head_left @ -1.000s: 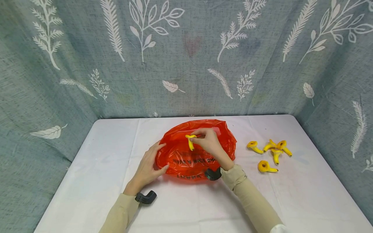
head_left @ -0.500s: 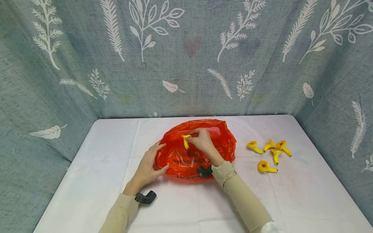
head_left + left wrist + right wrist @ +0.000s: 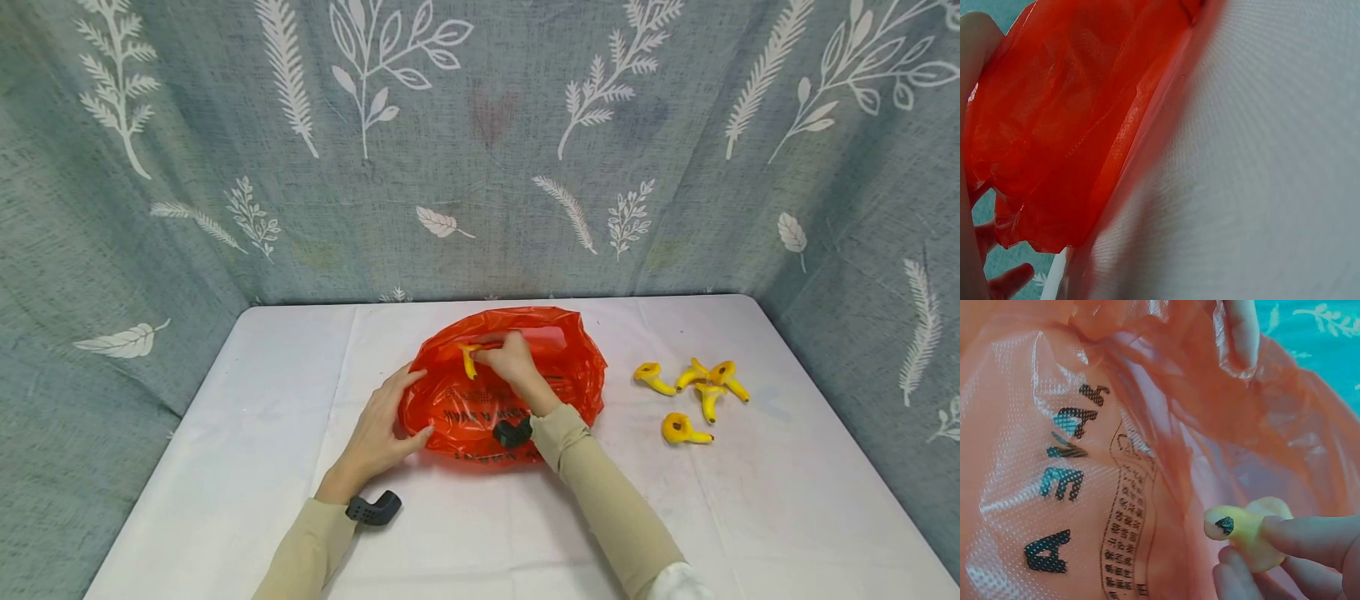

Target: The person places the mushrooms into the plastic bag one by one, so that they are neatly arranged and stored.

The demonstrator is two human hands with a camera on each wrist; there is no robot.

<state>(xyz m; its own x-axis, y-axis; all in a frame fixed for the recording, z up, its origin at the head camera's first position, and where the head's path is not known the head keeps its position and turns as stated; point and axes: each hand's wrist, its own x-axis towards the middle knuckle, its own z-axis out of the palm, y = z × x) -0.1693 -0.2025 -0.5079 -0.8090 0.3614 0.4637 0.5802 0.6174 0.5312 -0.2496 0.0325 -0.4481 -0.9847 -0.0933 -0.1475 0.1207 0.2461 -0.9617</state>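
The left hand, fingers and thumb spread at the rim of the red bag at 9 o'clock, apparently props the thin mouth wide. Inside that mouth, towards 10 o'clock, the right hand pinches 1 toy banana near its flared end, stem downward. Another 5 toy bananas lie at 3 o'clock on the white surface, 3 bunched. The right forearm crosses the rim at 5 o'clock; a curtain blocks 12 o'clock.

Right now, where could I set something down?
Bare white cloth lies left of the left hand and right of the yellow trumpet-shaped pieces. Crowded: among those pieces, and the red plastic bag, with the right hand at its mouth.
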